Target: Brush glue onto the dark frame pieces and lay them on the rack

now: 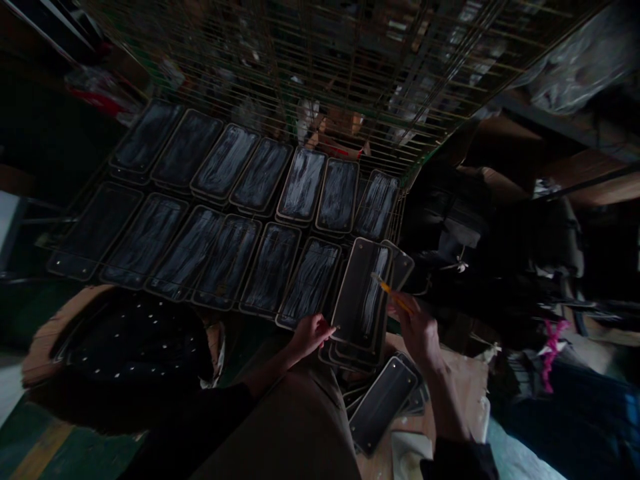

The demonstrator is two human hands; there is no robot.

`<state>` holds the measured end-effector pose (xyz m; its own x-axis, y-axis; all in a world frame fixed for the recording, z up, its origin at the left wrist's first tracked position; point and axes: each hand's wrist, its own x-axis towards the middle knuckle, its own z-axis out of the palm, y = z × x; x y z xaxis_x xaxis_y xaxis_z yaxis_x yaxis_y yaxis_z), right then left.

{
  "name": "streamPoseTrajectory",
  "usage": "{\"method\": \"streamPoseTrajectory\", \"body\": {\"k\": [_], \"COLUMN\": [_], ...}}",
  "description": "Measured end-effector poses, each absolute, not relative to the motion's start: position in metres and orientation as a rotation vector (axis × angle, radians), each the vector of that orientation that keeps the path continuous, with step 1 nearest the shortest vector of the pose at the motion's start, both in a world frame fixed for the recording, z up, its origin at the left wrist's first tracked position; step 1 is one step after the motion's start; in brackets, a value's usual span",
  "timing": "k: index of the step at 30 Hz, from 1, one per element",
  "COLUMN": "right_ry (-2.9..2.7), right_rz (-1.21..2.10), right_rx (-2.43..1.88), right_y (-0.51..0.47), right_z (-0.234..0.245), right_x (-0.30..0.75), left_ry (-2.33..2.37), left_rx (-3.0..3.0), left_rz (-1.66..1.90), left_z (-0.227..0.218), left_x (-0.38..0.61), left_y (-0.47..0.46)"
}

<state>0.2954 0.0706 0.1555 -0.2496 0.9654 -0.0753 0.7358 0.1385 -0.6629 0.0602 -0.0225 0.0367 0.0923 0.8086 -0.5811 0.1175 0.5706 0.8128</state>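
My right hand (417, 330) is closed around a brush with an orange handle (397, 299). Its tip touches a dark rectangular panel with rounded corners (353, 293), beside a whitish streaked band along the panel's right side. At the panel's lower left corner, the fingers of my left hand (313, 333) are pinched on the edge. This panel lies on top of a stack of similar dark panels (350, 357). Two rows of panels smeared with whitish streaks, such as this near one (313, 280), lie to the left.
Behind the rows stands a wire mesh cage (350, 67). Another dark panel (383, 403) rests on a pile at lower right, by a white container (411, 450). A round-edged cardboard box (75, 317) holding dark pieces is at lower left. Dark bags (450, 220) crowd the right.
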Motion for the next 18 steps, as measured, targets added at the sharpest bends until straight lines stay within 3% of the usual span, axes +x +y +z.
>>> {"method": "streamPoseTrajectory", "body": {"k": [8,18], "right_ry": [-2.144,-2.299], "right_rz": [0.682,1.102], "right_rx": [-1.508,-1.574], "right_y": [0.138,-0.028], "right_z": [0.115,0.144], "right_x": [0.276,0.294], "left_ry": [1.408,1.404], "left_rx": [0.895,0.89], "left_rz": [0.626,0.615], "left_z": [0.033,0.033], "left_x": [0.058,0.057], "left_y": [-0.024,-0.024]}}
